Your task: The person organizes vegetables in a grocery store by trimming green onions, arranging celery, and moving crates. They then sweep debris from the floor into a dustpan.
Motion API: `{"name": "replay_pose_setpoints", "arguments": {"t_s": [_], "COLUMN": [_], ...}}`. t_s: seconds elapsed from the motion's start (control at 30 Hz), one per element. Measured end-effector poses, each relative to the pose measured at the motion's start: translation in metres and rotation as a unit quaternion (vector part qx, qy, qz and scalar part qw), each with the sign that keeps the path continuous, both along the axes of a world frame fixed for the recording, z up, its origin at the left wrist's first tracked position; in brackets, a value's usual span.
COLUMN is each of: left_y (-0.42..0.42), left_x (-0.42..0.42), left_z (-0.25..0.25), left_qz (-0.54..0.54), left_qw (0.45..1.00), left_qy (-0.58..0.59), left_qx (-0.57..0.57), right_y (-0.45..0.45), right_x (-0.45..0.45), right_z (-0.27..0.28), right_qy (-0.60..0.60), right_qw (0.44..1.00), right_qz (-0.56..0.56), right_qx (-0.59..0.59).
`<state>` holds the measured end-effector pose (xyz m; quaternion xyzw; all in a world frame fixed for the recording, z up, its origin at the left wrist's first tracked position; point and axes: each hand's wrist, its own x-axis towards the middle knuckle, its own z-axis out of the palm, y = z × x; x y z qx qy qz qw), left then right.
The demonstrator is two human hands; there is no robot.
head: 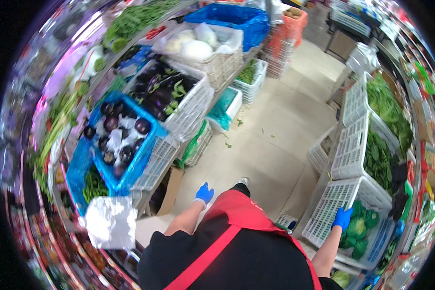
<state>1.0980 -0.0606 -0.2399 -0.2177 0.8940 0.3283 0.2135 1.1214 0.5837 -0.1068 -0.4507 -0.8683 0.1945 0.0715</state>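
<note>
My left hand (204, 193), in a blue glove, hangs beside the red apron (235, 206) with its fingers apart and nothing in it. My right hand (342, 218), gloved in blue too, rests at the rim of a white plastic crate (331, 204) of round green vegetables (359, 224); whether the fingers grip the rim cannot be told. Left of me stands a crate lined with blue plastic (152, 121) that holds round dark eggplants (111, 124). Behind it, a white-lined crate (194, 112) holds long dark eggplants (159, 98).
Tiled floor (257, 145) with leaf scraps runs between two produce stands. Crates of leafy greens (388, 108) line the right stand. A cardboard box (171, 190) and a green-bagged crate (199, 145) sit low on the left. Stacked crates with orange plastic (286, 36) stand farther up.
</note>
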Motion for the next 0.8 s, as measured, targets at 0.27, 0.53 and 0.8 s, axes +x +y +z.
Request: {"name": "replay_pose_setpoints", "arguments": {"t_s": [0.27, 0.53, 0.8], "left_y": [-0.051, -0.066, -0.137], "left_x": [0.139, 0.247, 0.354], "left_z": [0.029, 0.031, -0.022], "left_qz": [0.143, 0.399, 0.283], "left_qw": [0.985, 0.915, 0.958], "left_qy": [-0.065, -0.022, 0.037], "left_qx": [-0.074, -0.053, 0.024], "right_y": [0.021, -0.03, -0.237], "right_x": [0.01, -0.008, -0.04], "right_z": [-0.02, 0.024, -0.078], "right_qy": [-0.02, -0.066, -0.176], "right_qw": [1.0, 0.997, 0.855], "right_qz": [0.01, 0.011, 0.307], "right_qx": [0.02, 0.046, -0.38]}}
